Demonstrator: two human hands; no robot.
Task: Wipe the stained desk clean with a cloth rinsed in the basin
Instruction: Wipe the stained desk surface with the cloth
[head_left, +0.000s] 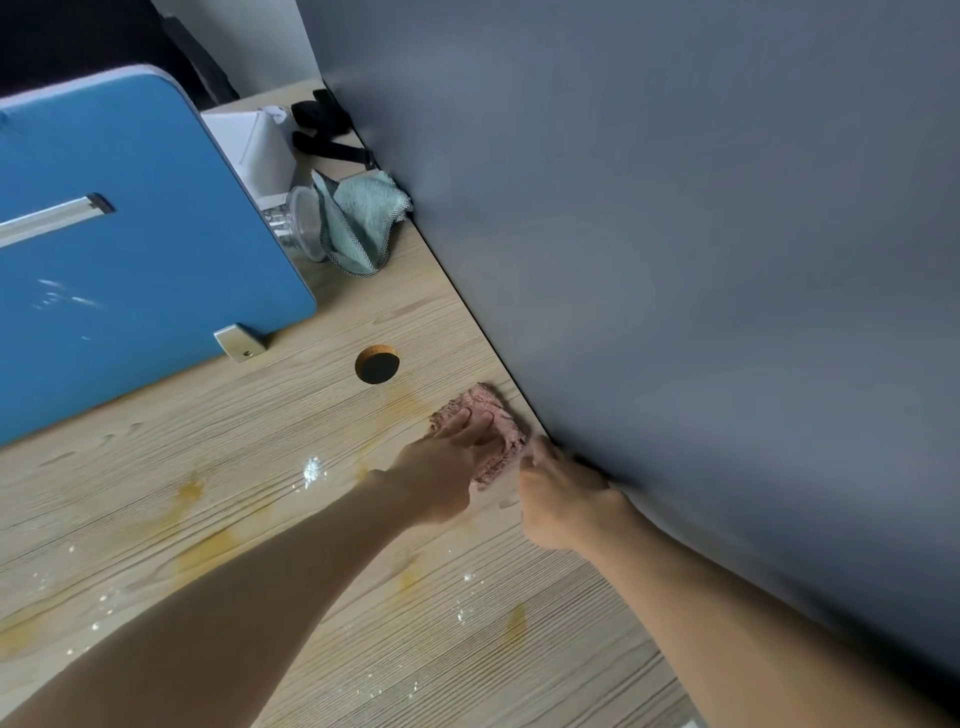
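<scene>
Yellow stains (208, 551) streak the surface (291, 426) nearer than both hands, and a dirty, unrinsed cloth would likely smear them wider rather than lift them. The left hand (441, 467) presses the pink cloth (508, 444) flat, its fingers (467, 422) straight on top. The right hand (561, 493) meets the cloth's near edge beside the grey partition (675, 260). Whether its fingers pinch the cloth, I cannot tell.

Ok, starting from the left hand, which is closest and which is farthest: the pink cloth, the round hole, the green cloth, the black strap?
1. pink cloth, right under the fingers of the left hand.
2. round hole, just beyond, a bit to the left.
3. green cloth, farther back by the grey wall.
4. black strap, in the far corner.
</scene>
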